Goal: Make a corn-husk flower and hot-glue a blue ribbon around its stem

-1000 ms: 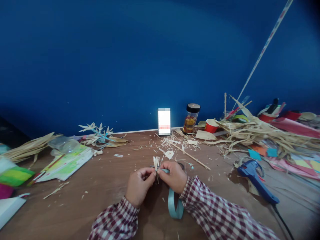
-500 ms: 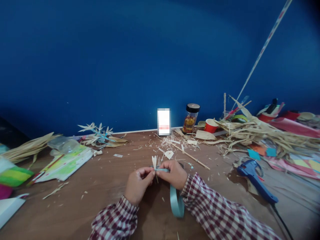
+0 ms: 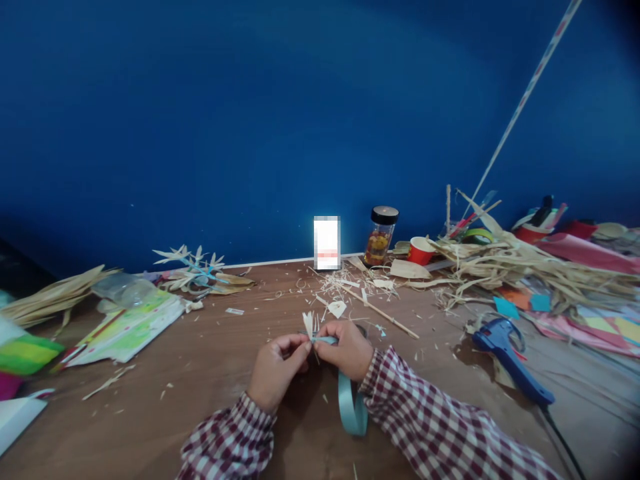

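Between my fingertips stands a small pale piece of dried husk, its top end split into a fan of thin strips. My left hand pinches it near the base with thumb and forefinger. Close against it, my right hand pinches the end of a light blue tape or ribbon, which meets the husk piece at its base. The rest of the light blue roll hangs below my right wrist, just above the table. A dark object lies partly hidden behind my hands.
Husk shavings and a thin stick lie beyond my hands. A blue glue gun with a cord rests at right, before a heap of dried husks. A lidded jar and red paper cup stand at the back; a painted sheet lies left.
The fanned husk piece tilts slightly further left, and my fingers have shifted a little around its base. Otherwise the view moves only slightly.
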Motion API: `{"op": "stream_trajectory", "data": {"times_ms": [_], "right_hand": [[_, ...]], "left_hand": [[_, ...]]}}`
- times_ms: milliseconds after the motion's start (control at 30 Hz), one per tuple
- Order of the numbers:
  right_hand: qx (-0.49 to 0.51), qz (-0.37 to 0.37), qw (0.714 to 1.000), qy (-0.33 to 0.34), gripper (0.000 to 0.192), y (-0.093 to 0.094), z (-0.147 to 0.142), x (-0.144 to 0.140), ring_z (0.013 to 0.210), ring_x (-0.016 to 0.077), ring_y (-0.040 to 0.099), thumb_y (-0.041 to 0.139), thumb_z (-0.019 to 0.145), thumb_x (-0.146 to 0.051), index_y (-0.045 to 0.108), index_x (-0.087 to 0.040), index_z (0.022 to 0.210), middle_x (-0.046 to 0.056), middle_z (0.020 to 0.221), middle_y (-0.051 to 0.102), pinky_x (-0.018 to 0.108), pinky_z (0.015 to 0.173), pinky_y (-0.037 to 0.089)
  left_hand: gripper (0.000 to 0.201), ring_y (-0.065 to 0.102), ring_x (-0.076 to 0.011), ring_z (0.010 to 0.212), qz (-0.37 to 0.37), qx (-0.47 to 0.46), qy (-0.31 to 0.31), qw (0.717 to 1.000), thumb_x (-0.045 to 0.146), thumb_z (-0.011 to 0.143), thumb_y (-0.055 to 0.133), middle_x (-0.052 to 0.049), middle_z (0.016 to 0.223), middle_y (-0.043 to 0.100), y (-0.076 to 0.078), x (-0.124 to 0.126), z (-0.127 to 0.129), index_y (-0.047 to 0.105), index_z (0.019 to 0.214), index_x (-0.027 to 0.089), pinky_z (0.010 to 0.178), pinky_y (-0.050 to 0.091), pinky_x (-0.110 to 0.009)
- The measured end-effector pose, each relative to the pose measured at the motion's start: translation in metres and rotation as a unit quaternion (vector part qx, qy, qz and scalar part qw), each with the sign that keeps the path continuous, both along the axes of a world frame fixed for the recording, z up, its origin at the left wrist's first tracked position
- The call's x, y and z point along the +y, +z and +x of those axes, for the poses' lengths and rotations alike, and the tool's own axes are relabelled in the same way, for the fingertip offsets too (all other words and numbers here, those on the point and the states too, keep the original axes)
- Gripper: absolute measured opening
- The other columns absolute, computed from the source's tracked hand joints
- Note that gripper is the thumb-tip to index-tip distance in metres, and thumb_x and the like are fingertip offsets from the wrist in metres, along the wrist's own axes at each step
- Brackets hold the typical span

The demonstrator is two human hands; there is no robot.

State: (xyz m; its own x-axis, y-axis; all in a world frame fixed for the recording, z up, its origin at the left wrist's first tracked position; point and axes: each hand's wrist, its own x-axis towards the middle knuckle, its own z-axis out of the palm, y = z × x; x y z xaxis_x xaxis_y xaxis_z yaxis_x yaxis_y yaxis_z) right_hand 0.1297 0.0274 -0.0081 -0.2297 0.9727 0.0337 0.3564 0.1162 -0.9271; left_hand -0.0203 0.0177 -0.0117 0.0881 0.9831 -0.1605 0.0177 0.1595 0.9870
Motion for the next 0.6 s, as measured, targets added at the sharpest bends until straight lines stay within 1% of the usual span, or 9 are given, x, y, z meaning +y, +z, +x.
{"op": "stream_trajectory", "data": {"times_ms": [67,167,233,333,400,500,600], "right_hand": [[0.002,0.001,1.0,0.002,0.01,-0.0001,0.0002,0.0003,0.043,0.0053,0.03,0.053,0.066,-0.022,0.056,-0.013,0.061,-0.006,0.047,0.04,0.016,0.039,0.024],[-0.001,-0.001,1.0,0.008,0.01,-0.0019,0.0001,0.0004,0.043,0.0055,0.031,0.054,0.065,-0.022,0.057,-0.013,0.062,-0.006,0.047,0.041,0.016,0.039,0.024],[-0.004,-0.003,1.0,0.011,0.011,-0.0039,-0.0004,0.0001,0.043,0.0056,0.032,0.054,0.066,-0.023,0.058,-0.013,0.063,-0.006,0.047,0.041,0.016,0.038,0.024],[-0.006,-0.009,1.0,0.013,0.013,-0.0062,-0.0012,-0.0007,0.043,0.0055,0.032,0.054,0.066,-0.025,0.059,-0.013,0.064,-0.006,0.047,0.042,0.016,0.037,0.023],[-0.006,-0.014,1.0,0.013,0.014,-0.0066,-0.0015,-0.0014,0.041,0.0053,0.031,0.054,0.067,-0.026,0.059,-0.013,0.065,-0.006,0.046,0.042,0.016,0.037,0.022],[-0.011,-0.011,1.0,0.007,0.015,-0.0061,-0.0012,-0.0018,0.04,0.0053,0.031,0.054,0.067,-0.027,0.059,-0.013,0.064,-0.006,0.045,0.042,0.016,0.037,0.022],[-0.016,-0.004,1.0,0.004,0.015,-0.0052,-0.0007,-0.0017,0.041,0.0055,0.031,0.054,0.066,-0.027,0.059,-0.013,0.064,-0.006,0.046,0.042,0.016,0.037,0.023]], "left_hand": [[0.036,0.051,-0.009,0.045,-0.016,-0.025,0.004,1.0,0.035,0.06,0.067,0.001,0.054,0.061,-0.0004,0.0001,0.0001,0.065,0.088,0.012,0.047,0.044,-0.021],[0.037,0.053,-0.0096,0.047,-0.03,-0.04,0.01,0.999,0.036,0.059,0.068,-0.001,0.058,0.063,-0.0026,0.0009,-0.0006,0.065,0.087,0.011,0.049,0.046,-0.023],[0.037,0.056,-0.0109,0.052,-0.032,-0.04,0.01,0.999,0.036,0.058,0.068,-0.003,0.067,0.066,-0.0043,0.0019,-0.0016,0.065,0.087,0.012,0.051,0.048,-0.024],[0.041,0.059,-0.013,0.062,-0.033,-0.046,0.006,0.998,0.033,0.057,0.069,-0.005,0.079,0.068,-0.0053,0.0031,-0.0027,0.063,0.092,0.014,0.054,0.048,-0.024],[0.041,0.059,-0.0125,0.062,-0.036,-0.054,0.008,0.998,0.031,0.057,0.07,-0.005,0.079,0.068,-0.0049,0.0033,-0.003,0.063,0.094,0.014,0.054,0.047,-0.022],[0.04,0.057,-0.0097,0.056,-0.044,-0.074,0.015,0.996,0.029,0.057,0.07,-0.003,0.073,0.067,-0.004,0.0027,-0.003,0.062,0.093,0.013,0.052,0.046,-0.021],[0.045,0.055,-0.0084,0.053,-0.044,-0.092,0.015,0.995,0.027,0.056,0.071,-0.002,0.069,0.066,-0.0034,0.0025,-0.003,0.06,0.097,0.012,0.052,0.044,-0.02]]}}
